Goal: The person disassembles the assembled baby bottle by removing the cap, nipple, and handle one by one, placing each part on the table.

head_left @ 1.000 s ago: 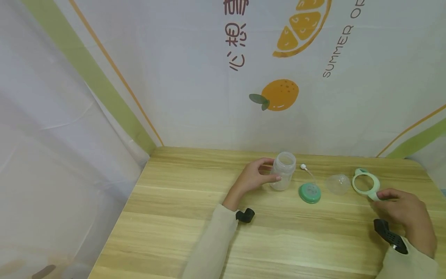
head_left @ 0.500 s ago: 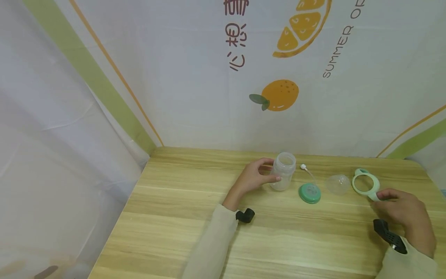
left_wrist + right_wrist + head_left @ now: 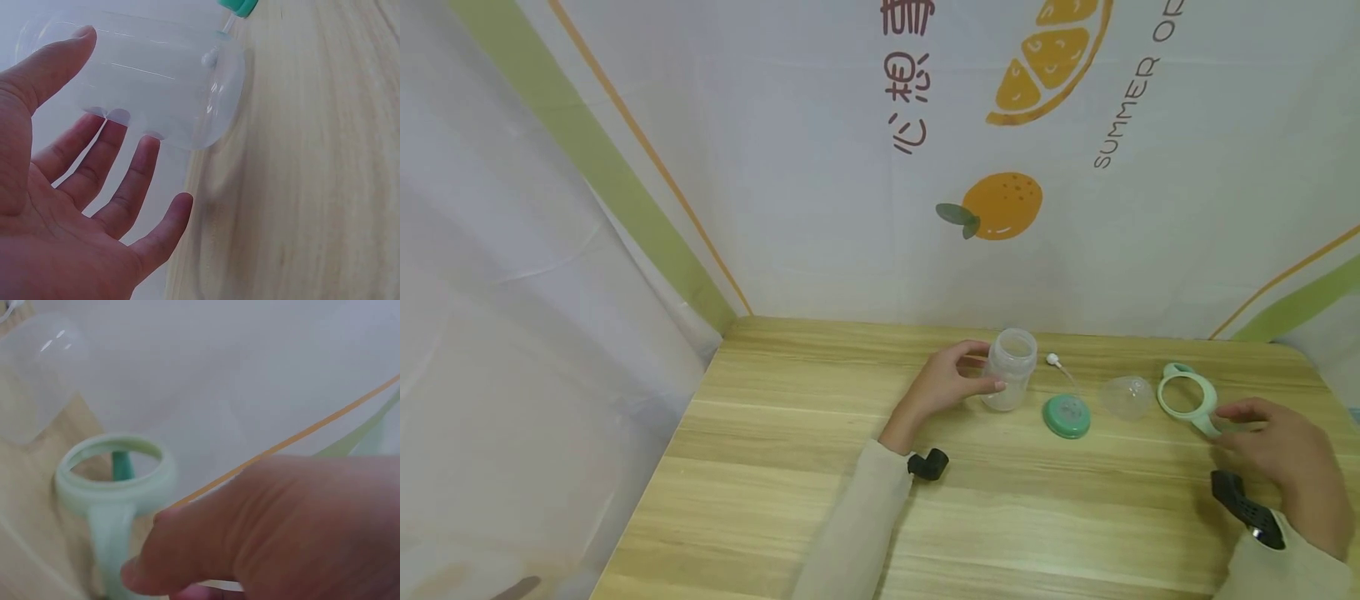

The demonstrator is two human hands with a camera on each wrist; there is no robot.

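Note:
A clear baby bottle (image 3: pixel 1011 375), uncapped, stands upright on the table. My left hand (image 3: pixel 951 377) holds it from the left, thumb on the near side and fingers on the far side; in the left wrist view fingertips press the bottle wall (image 3: pixel 144 75). My right hand (image 3: pixel 1273 437) is at the near end of a pale green ring with two handles (image 3: pixel 1186 392). Its thumb and forefinger are parted around the handle tip. In the right wrist view the thumb overlaps the handle (image 3: pixel 112 540).
Between bottle and ring lie a green collar (image 3: pixel 1067 416) with a thin straw ending in a white weight (image 3: pixel 1052 359), and a clear dome cap (image 3: pixel 1127 396). A printed curtain (image 3: pixel 850 208) hangs behind the wooden table (image 3: pixel 820 367).
My right hand has shifted slightly right, its fingers loosening from the ring's handle, while the ring stays put. The left hand and the bottle have not moved.

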